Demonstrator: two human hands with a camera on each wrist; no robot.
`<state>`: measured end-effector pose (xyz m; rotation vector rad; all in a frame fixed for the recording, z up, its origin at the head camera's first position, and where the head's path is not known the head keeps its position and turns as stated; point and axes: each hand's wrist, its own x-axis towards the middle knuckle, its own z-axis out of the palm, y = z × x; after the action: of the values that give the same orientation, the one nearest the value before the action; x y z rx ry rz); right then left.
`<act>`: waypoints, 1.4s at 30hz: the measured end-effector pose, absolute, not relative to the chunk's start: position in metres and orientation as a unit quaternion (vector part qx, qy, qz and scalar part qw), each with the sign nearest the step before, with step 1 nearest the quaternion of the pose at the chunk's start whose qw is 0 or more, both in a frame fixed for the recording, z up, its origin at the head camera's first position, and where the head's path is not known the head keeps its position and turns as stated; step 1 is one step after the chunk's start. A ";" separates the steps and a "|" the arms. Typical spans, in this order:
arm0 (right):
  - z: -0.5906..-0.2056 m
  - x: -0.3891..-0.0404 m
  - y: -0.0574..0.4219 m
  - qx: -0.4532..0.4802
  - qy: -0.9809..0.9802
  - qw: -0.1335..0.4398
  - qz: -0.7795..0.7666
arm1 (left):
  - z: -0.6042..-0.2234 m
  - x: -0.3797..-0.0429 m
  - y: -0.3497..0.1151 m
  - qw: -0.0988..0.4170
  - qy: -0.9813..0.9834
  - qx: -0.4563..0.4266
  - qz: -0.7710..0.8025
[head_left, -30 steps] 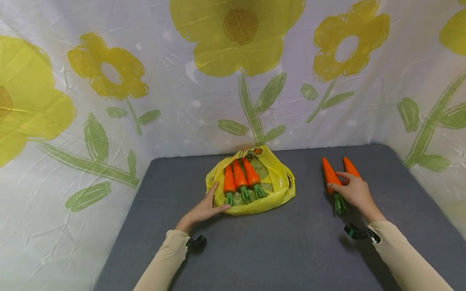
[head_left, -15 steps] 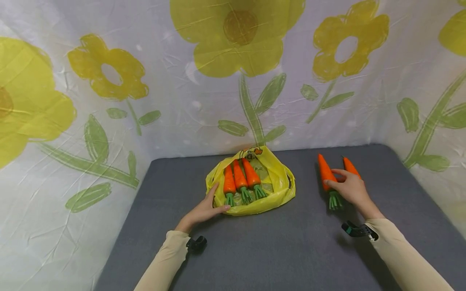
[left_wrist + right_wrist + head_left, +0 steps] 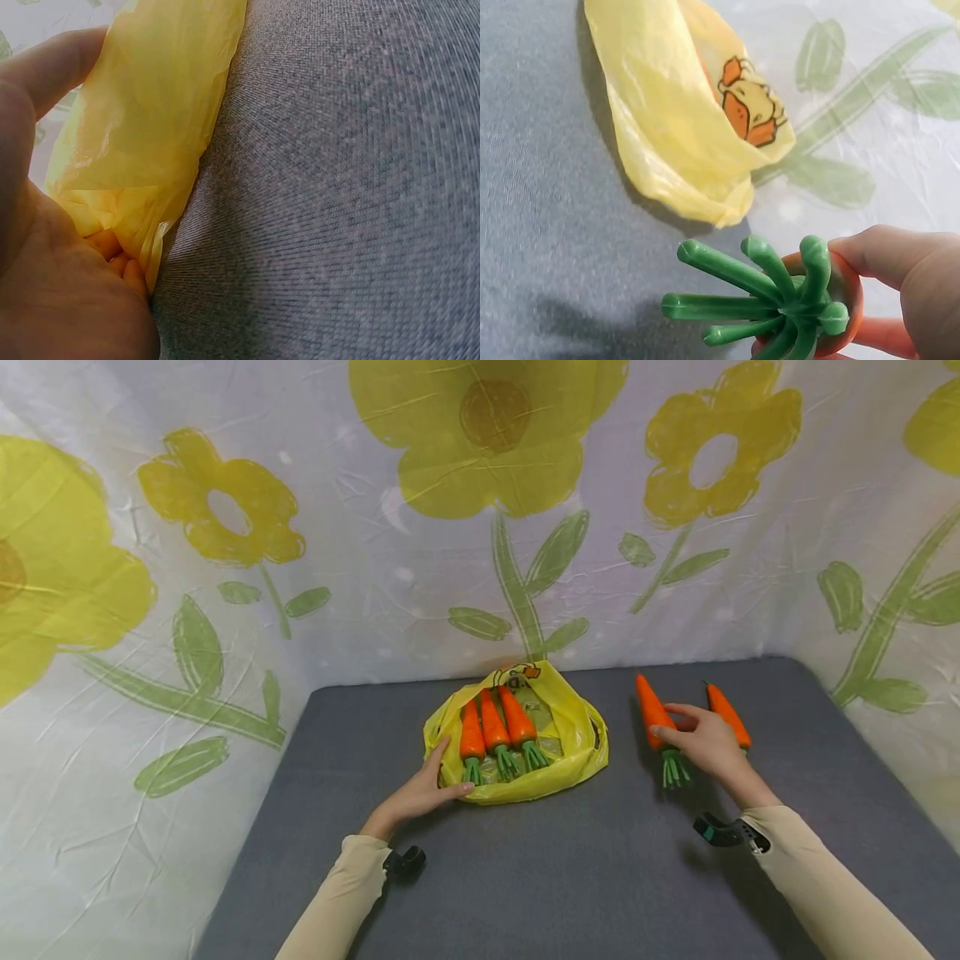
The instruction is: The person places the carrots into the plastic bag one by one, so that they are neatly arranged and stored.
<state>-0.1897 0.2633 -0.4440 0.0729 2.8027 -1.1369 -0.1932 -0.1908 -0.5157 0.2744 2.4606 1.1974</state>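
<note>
My right hand (image 3: 705, 742) pinches an orange toy carrot (image 3: 649, 703) between thumb and fingers, right of the bag. Its green top (image 3: 780, 300) faces the camera in the right wrist view, and its shadow falls on the table below. Near the middle of the table lies a yellow plastic bag (image 3: 583, 758), its mouth spread. Three carrots rest side by side inside, among them the middle carrot (image 3: 493, 723), with green tops toward me. My left hand (image 3: 420, 792) holds the bag's left edge; in the left wrist view some fingers are curled at the plastic (image 3: 157, 112).
Another carrot (image 3: 724, 710) lies on the dark grey table (image 3: 555, 877) just beyond my right hand, partly hidden by it. A white curtain (image 3: 360, 610) printed with yellow flowers hangs behind the table and along its sides.
My right hand has moved left with the carrot, bringing it closer to the bag and away from the other carrot, which is now more exposed. The left hand and bag have stayed put.
</note>
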 end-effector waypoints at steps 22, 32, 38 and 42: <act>-0.430 -0.189 0.227 -0.024 0.908 0.070 -0.412 | -0.517 -0.192 -0.192 0.199 0.877 0.102 0.425; -0.427 -0.189 0.205 -0.059 0.907 0.072 -0.411 | -0.516 -0.192 -0.193 0.195 0.881 0.105 0.419; -0.426 -0.191 0.195 -0.066 0.907 0.077 -0.410 | -0.516 -0.193 -0.193 0.199 0.881 0.106 0.416; -0.426 -0.193 0.188 -0.067 0.904 0.083 -0.414 | -0.515 -0.192 -0.192 0.200 0.879 0.106 0.419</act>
<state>-0.1933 0.1884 -0.4264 -0.2015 2.6985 -1.2351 -0.1923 -0.1919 -0.5147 0.2953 2.4578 1.1709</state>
